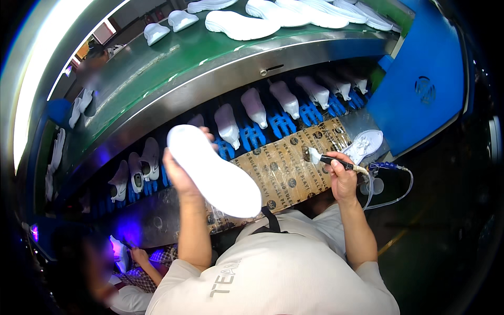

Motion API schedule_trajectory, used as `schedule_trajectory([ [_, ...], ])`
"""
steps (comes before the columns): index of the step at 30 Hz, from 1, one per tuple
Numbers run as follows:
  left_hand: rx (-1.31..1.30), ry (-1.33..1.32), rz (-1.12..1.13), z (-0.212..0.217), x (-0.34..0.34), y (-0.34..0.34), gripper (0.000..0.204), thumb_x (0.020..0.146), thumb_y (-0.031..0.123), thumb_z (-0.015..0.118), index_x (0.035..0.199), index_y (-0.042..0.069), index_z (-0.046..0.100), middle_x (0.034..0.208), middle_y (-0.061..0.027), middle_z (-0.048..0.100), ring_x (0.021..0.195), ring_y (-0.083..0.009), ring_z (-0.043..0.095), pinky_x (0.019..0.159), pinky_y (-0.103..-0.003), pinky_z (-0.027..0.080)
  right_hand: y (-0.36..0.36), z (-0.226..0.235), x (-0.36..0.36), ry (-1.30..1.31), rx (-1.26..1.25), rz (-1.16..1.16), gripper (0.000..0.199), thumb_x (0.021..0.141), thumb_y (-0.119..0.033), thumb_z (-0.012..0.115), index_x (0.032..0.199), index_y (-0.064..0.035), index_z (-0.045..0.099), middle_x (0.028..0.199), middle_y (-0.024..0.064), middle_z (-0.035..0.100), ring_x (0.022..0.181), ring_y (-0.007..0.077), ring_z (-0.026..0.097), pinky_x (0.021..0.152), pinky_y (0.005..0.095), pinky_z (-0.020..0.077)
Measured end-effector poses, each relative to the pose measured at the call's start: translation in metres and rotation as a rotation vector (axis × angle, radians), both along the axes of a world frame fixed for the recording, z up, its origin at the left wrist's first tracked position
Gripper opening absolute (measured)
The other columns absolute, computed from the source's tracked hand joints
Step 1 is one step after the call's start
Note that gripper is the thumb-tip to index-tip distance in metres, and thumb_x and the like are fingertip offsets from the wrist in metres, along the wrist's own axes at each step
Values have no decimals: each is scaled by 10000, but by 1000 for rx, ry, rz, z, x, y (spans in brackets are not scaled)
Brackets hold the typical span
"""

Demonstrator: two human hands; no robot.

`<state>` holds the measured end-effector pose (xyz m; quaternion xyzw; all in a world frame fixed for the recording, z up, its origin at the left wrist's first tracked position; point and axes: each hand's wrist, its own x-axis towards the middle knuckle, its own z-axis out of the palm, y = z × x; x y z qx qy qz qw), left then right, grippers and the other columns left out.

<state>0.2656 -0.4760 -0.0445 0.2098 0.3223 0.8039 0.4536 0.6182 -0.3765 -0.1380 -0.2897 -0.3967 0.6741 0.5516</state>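
My left hand (181, 176) holds a white shoe sole (212, 170) raised and tilted in front of me, its flat face turned toward me. My right hand (344, 181) grips a black-handled brush (326, 158) with pale bristles, held just above the brown patterned cardboard (286, 170) on the workbench. A thin clear tube (391, 199) runs from the brush handle off to the right. The brush is apart from the sole.
A lower conveyor carries white shoe uppers (254, 107) on blue holders (281, 125). An upper green belt (157, 63) carries white soles (241, 25). One white shoe (365, 144) lies by a blue machine housing (425, 79). Another person (126, 273) works at lower left under purple light.
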Motion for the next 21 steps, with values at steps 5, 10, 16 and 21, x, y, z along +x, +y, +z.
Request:
schedule_trajectory([
  [5, -203, -403, -544, -89, 86, -4, 815, 1057, 629, 83, 1439, 39, 497, 1214, -257, 651, 1055, -365, 679, 934, -514, 579, -19, 12, -4, -115, 13, 63, 291, 925, -115, 709, 1174, 31, 673, 981, 63, 698, 765, 64, 540, 703, 208, 433],
  [10, -142, -440, -729, -114, 99, 2, 871, 1032, 711, 90, 1453, 62, 490, 1198, -259, 660, 1073, -376, 683, 951, -534, 570, -18, 35, -35, -405, 337, 208, 237, 920, -53, 688, 1146, -6, 745, 1010, 70, 751, 859, 104, 667, 771, 245, 549],
  [16, -309, -235, -334, -95, 122, 29, 658, 1092, 572, 289, 1451, 61, 497, 1362, -131, 601, 1259, -276, 581, 1113, -412, 450, -11, 41, -82, -737, 965, -25, 279, 856, -53, 759, 1135, -34, 771, 932, 124, 730, 838, 189, 685, 806, 352, 539],
  [21, -308, -175, -304, -88, 106, 36, 753, 1054, 652, 221, 1434, 70, 510, 1315, -175, 639, 1204, -313, 632, 1052, -435, 517, -6, 49, -65, -316, 534, 426, 283, 871, -58, 744, 1151, -52, 783, 1018, 115, 751, 894, 212, 704, 847, 327, 562],
])
